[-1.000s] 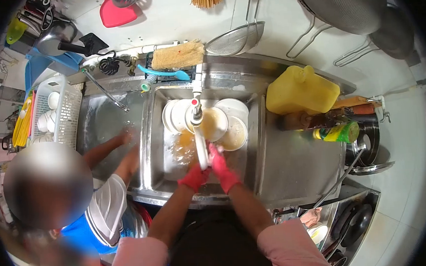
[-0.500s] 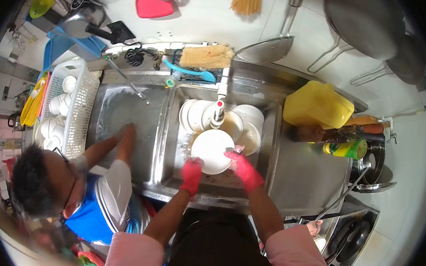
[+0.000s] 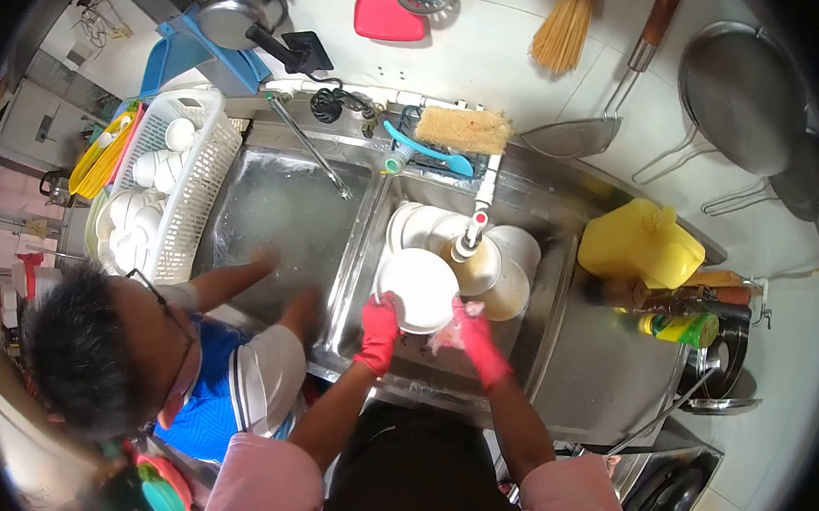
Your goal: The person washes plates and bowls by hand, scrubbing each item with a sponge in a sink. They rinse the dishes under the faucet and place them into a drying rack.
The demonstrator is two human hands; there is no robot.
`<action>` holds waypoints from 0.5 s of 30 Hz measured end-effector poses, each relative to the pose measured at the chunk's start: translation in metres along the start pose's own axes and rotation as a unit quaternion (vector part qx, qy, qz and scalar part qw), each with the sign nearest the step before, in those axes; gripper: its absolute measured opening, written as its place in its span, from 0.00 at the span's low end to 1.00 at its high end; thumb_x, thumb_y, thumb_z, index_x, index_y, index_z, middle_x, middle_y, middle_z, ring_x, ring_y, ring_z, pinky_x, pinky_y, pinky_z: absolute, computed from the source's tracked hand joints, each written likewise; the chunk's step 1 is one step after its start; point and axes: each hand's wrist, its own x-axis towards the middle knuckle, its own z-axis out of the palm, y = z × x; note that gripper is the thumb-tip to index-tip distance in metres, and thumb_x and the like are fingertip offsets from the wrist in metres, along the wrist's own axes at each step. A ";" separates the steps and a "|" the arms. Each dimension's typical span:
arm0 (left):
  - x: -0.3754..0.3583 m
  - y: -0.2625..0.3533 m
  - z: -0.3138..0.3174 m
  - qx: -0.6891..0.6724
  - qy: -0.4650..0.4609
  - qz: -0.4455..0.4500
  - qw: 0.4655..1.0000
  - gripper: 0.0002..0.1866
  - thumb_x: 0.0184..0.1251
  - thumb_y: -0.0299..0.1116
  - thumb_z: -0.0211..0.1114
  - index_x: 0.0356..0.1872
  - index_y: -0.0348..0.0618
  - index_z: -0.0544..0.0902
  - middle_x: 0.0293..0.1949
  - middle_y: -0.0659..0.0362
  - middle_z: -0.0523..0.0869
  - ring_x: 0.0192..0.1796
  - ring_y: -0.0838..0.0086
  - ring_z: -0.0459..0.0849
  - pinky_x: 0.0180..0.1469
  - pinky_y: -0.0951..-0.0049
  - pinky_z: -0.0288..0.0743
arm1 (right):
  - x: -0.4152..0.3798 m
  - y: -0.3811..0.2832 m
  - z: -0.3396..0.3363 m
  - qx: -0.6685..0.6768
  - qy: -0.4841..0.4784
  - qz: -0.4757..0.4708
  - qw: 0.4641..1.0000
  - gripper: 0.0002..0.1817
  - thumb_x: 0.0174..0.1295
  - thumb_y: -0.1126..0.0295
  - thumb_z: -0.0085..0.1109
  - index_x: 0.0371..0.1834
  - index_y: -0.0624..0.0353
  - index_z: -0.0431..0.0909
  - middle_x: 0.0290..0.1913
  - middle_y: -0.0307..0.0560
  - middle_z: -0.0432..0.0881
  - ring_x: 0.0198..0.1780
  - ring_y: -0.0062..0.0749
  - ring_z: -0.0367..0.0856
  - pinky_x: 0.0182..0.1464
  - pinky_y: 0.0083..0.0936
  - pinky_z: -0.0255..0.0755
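Note:
My left hand (image 3: 378, 332), in a pink rubber glove, grips the lower left rim of a white bowl (image 3: 417, 291) above the right sink basin. Also gloved in pink, my right hand (image 3: 475, 338) is at the bowl's lower right side, closed on a crumpled pale cloth (image 3: 447, 336). Whether the right fingers also touch the rim is hard to tell. Behind the bowl, several white plates (image 3: 515, 248) lie in the basin, some holding brownish water. A white tap pipe (image 3: 470, 242) with a red-tipped end hangs over them.
A co-worker (image 3: 199, 365) stands at left, both hands in the water-filled left basin (image 3: 282, 203). A white basket (image 3: 201, 189) of bowls stands beyond. To the right are a yellow jug (image 3: 632, 243) and a green-yellow bottle (image 3: 688, 329). Strainers (image 3: 740, 95) hang on the wall.
The whole view has shifted, so the sink appears farther right. My right hand and the cloth have moved lower along the bowl's side. The co-worker's hands have moved apart.

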 end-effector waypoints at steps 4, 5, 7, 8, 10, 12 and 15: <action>0.024 0.043 -0.024 -0.227 0.090 -0.086 0.966 0.16 0.74 0.37 0.56 0.52 0.35 0.73 0.32 0.52 0.83 0.18 0.66 0.80 0.12 0.73 0.69 | -0.009 -0.015 -0.021 0.295 -0.080 0.062 0.950 0.18 0.66 0.53 0.63 0.47 0.56 0.76 0.38 0.53 0.84 0.36 0.45 0.86 0.31 0.47 0.82; 0.038 0.054 -0.025 -0.300 0.107 -0.083 0.944 0.15 0.73 0.37 0.57 0.52 0.36 0.74 0.33 0.51 0.83 0.19 0.66 0.80 0.14 0.73 0.71 | -0.020 -0.020 -0.022 0.281 -0.053 0.052 0.957 0.16 0.68 0.56 0.62 0.47 0.56 0.75 0.37 0.54 0.84 0.34 0.46 0.86 0.29 0.44 0.82; 0.085 0.067 -0.035 -0.374 0.093 -0.078 0.920 0.15 0.72 0.36 0.57 0.52 0.36 0.75 0.35 0.49 0.83 0.22 0.65 0.81 0.18 0.72 0.74 | -0.025 -0.007 -0.027 0.300 -0.099 0.045 0.948 0.16 0.69 0.58 0.60 0.49 0.57 0.74 0.36 0.54 0.84 0.33 0.46 0.86 0.29 0.43 0.82; 0.111 0.070 -0.040 -0.378 0.064 -0.076 0.921 0.15 0.71 0.34 0.57 0.52 0.35 0.75 0.36 0.48 0.83 0.23 0.64 0.81 0.20 0.71 0.76 | -0.028 0.000 -0.030 0.307 -0.123 0.040 0.943 0.15 0.70 0.59 0.59 0.50 0.57 0.73 0.36 0.55 0.84 0.33 0.46 0.86 0.30 0.42 0.82; 0.109 0.121 -0.034 -0.315 0.146 -0.026 0.938 0.12 0.69 0.30 0.56 0.49 0.33 0.75 0.31 0.49 0.83 0.22 0.64 0.82 0.18 0.70 0.74 | -0.041 0.002 -0.033 0.287 -0.111 0.025 0.951 0.15 0.70 0.59 0.59 0.50 0.58 0.72 0.35 0.54 0.84 0.32 0.45 0.86 0.30 0.40 0.82; 0.145 0.120 -0.036 -0.269 0.198 -0.013 0.942 0.15 0.68 0.32 0.59 0.50 0.32 0.75 0.33 0.47 0.84 0.24 0.62 0.84 0.21 0.67 0.76 | -0.050 0.005 -0.035 0.275 -0.108 0.014 0.955 0.15 0.70 0.60 0.59 0.50 0.58 0.72 0.35 0.53 0.84 0.32 0.43 0.86 0.30 0.38 0.81; 0.196 0.112 -0.048 -0.231 0.167 -0.048 0.958 0.19 0.67 0.36 0.62 0.54 0.35 0.75 0.43 0.45 0.83 0.30 0.59 0.86 0.26 0.65 0.80 | -0.055 0.014 -0.040 0.280 -0.104 0.013 0.954 0.15 0.70 0.61 0.59 0.51 0.58 0.72 0.35 0.53 0.84 0.32 0.41 0.86 0.30 0.36 0.81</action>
